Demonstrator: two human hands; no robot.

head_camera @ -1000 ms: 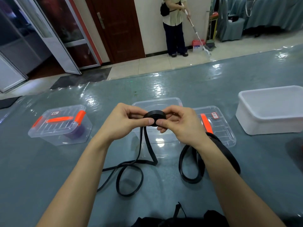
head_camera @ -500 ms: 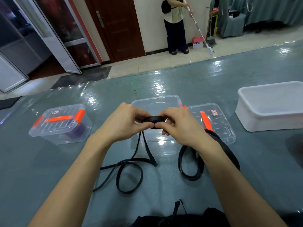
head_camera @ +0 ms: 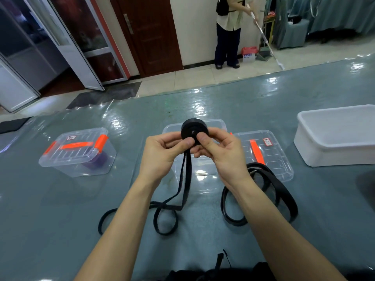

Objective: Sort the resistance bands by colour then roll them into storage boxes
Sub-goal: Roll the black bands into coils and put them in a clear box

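Left hand and right hand pinch the rolled black band above the open clear box.

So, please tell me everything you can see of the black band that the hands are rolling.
The flat black rubbery resistance band is partly wound into a tight round coil, its face turned to the camera, a small hole at the centre. The left hand and the right hand pinch the coil from both sides, thumbs on its face, above the glossy grey-blue table. Its unrolled tail hangs down as two strands and lies in loose loops on the table.
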